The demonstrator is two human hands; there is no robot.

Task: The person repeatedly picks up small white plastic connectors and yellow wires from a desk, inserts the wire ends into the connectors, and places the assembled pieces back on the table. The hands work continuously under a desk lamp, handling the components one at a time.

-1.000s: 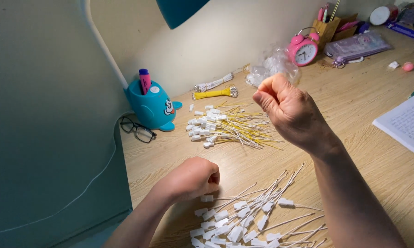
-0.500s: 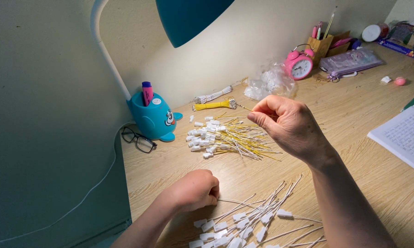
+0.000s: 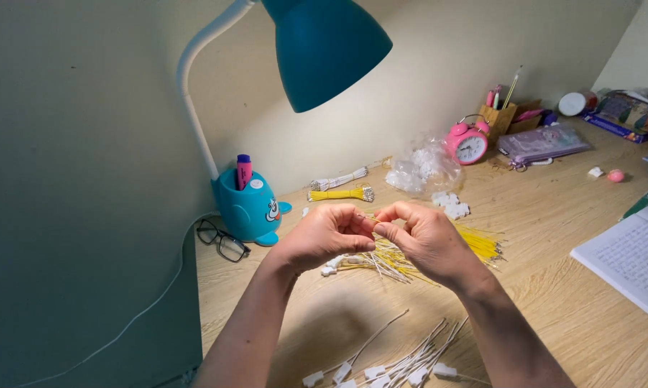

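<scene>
My left hand [image 3: 324, 237] and my right hand [image 3: 424, 241] are raised together above the wooden desk [image 3: 554, 237], fingertips touching. Between them they pinch a thin yellow wire [image 3: 371, 218]; whether a white connector is on it is hidden by the fingers. Under the hands lies a pile of yellow wires with white connectors [image 3: 475, 243]. A pile of white wires with white connectors [image 3: 403, 359] lies at the near edge.
A teal desk lamp [image 3: 324, 47] rises from a teal pen-holder base [image 3: 248, 208] holding a pink marker. Black glasses [image 3: 222, 241] lie at the left. Bundled yellow wires [image 3: 338, 194], a clear plastic bag [image 3: 424, 169], a pink alarm clock [image 3: 467, 144] and an open notebook [image 3: 629, 255] surround the piles.
My left hand rose from the white wire pile to meet my right hand, which came down and left. The camera tilted up, showing the lamp shade.
</scene>
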